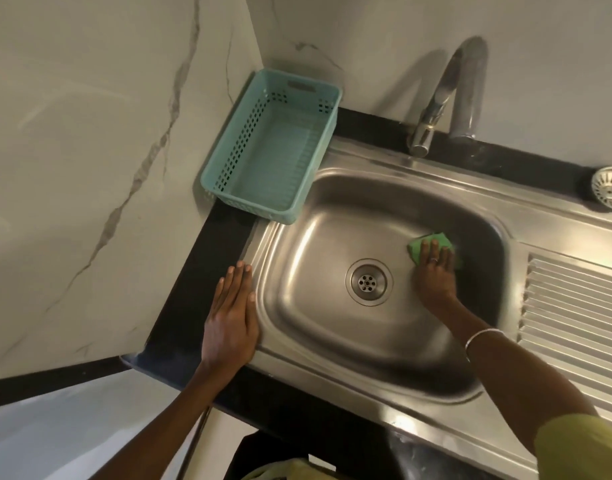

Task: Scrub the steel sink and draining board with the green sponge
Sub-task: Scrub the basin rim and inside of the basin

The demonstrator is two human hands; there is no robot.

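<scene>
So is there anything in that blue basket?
No, the basket by the sink is empty; its slatted bottom shows bare all over.

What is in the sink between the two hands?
In the head view, the round drain sits in the basin between the left hand on the rim and the right hand pressing the green sponge.

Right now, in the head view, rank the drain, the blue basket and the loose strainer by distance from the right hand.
From the right hand:
1. Drain, just to its left in the basin.
2. Loose strainer, on the back ledge, right.
3. Blue basket, far left corner.
</scene>
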